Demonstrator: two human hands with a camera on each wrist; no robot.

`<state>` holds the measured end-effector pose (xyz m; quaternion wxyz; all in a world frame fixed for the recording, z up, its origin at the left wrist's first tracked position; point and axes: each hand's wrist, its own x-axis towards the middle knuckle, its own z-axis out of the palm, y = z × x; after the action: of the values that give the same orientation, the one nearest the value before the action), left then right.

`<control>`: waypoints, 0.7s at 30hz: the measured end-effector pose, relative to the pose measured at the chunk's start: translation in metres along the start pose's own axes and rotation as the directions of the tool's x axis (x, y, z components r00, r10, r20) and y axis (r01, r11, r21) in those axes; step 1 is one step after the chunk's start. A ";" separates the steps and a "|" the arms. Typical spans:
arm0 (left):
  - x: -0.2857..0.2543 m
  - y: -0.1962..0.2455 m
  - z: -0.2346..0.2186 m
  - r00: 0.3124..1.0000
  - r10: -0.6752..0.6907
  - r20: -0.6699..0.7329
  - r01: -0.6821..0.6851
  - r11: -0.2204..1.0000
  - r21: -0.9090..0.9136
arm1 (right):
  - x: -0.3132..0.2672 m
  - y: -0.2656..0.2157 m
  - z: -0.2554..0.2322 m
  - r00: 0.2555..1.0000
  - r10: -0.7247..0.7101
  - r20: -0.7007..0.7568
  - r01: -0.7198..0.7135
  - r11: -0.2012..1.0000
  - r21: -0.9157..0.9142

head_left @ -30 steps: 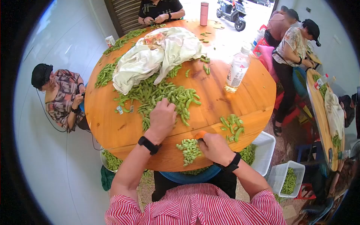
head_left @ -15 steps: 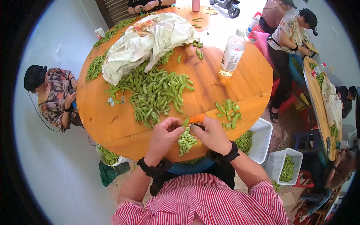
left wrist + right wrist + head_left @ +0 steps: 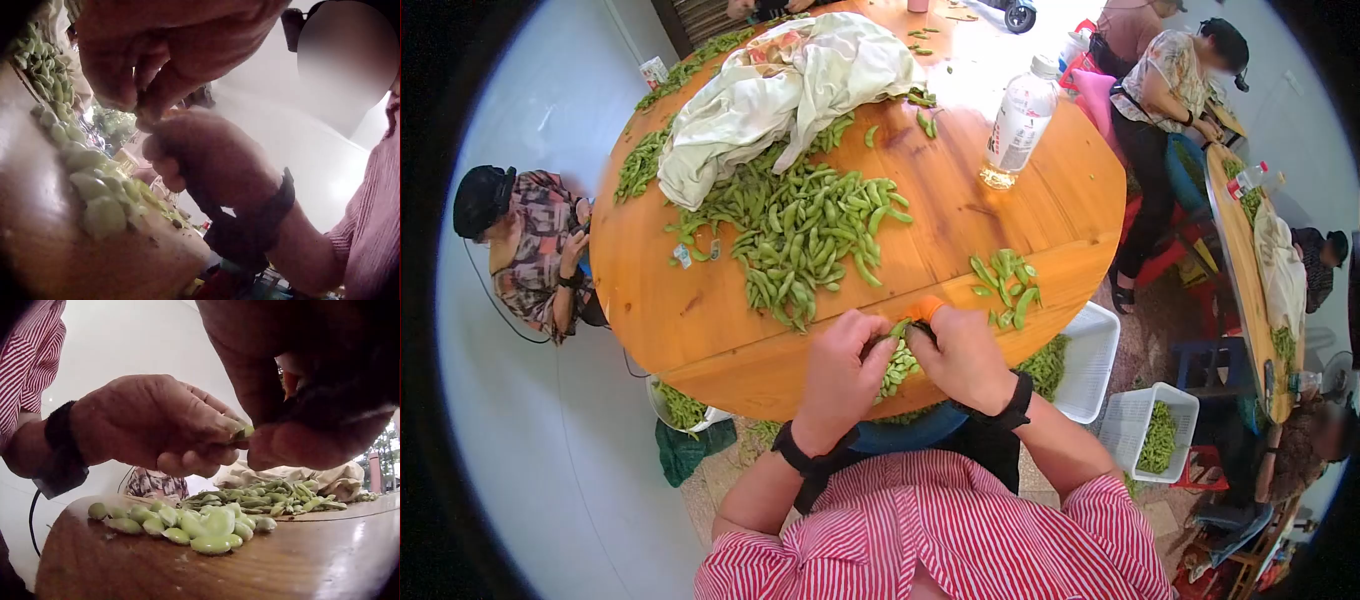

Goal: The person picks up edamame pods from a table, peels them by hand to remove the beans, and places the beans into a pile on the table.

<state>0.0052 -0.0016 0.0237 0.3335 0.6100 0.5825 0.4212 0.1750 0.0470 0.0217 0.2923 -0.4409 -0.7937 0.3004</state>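
Note:
At the near edge of the round wooden table, my left hand [image 3: 840, 365] pinches a green bean pod [image 3: 245, 432] between thumb and fingers. My right hand [image 3: 968, 362] meets it there, thumb and forefinger closed on the pod's other end. Something orange [image 3: 924, 307] covers or lies along the right forefinger, and a dark piece sits by that thumb. Below both hands lies a heap of shelled light-green beans [image 3: 212, 526], partly hidden in the head view. A large pile of unshelled pods [image 3: 810, 240] spreads just beyond the left hand.
A pale cloth [image 3: 790, 95] covers part of the pod pile. A drink bottle [image 3: 1020, 125] stands at the right, beyond a small group of pods [image 3: 1007, 288]. White baskets [image 3: 1090, 365] sit below the table's right edge. Other people sit or stand around the room.
My left hand has come back from the pod pile to the right hand, bringing a pod. Both hands now work on it over the shelled beans. The head view has tilted down slightly.

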 end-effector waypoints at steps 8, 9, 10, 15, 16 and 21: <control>-0.004 -0.006 0.005 0.994 0.072 -0.079 -0.077 0.996 -0.054 | -0.002 0.002 0.000 0.998 -0.027 0.050 0.026 0.999 0.025; -0.004 -0.008 0.002 0.994 0.072 -0.078 -0.077 0.996 -0.054 | -0.002 0.005 0.000 0.998 -0.027 0.049 0.025 0.999 0.025; -0.003 -0.011 -0.002 0.988 -0.144 0.048 0.152 0.937 -0.315 | -0.002 0.011 0.000 0.995 -0.043 0.087 0.033 0.993 0.115; -0.002 -0.027 -0.012 0.847 -0.306 0.434 0.531 0.465 -0.708 | 0.001 0.012 -0.006 0.981 -0.070 0.183 -0.025 0.882 0.472; -0.002 -0.033 -0.011 0.826 -0.277 0.490 0.562 0.353 -0.748 | 0.002 0.013 -0.008 0.954 0.008 0.300 -0.191 0.790 0.583; -0.005 -0.036 -0.009 0.791 -0.184 0.584 0.611 0.186 -0.769 | 0.006 0.020 -0.007 0.857 0.056 0.512 -0.440 0.596 0.672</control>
<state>-0.0187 -0.0034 -0.0057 0.8223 0.1854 0.2922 0.4518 0.1882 0.0624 0.0128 0.2185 -0.3028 -0.5608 0.7390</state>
